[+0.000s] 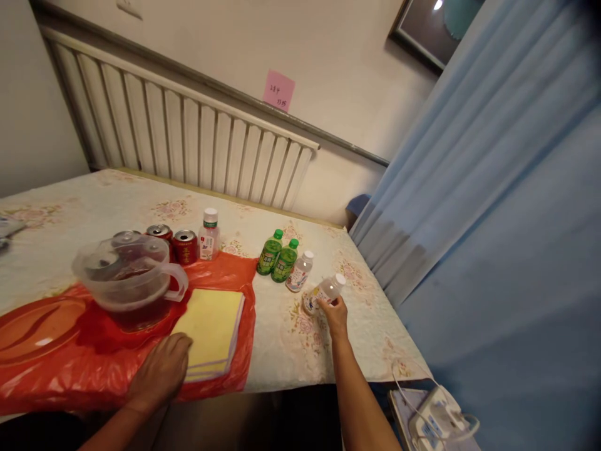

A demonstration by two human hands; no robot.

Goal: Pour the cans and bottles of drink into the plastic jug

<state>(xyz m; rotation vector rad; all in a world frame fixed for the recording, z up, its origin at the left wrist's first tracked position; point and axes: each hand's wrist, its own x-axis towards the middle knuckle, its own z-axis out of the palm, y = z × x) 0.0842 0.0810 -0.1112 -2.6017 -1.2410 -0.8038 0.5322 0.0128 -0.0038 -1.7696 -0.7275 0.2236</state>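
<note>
A clear bottle with a white cap and printed label (332, 285) leans to the right, gripped by my right hand (335, 313). It looks tilted beside an upright bottle of the same sort (299, 273). Two green-capped bottles with green labels (277, 258) stand left of these. My left hand (162, 371) rests palm down on a red plastic bag (213, 269), holding nothing. Its fingertips touch or lie close to a stack of yellow cloths (211, 326).
Left of the cloths stands a translucent pitcher (134, 282) with dark liquid. Several red cans (184, 247) and a white-capped bottle (209, 237) stand behind it. An orange lid (40, 329) lies left. A blue curtain (488, 219) hangs beyond the table's right edge, above a power strip (436, 416).
</note>
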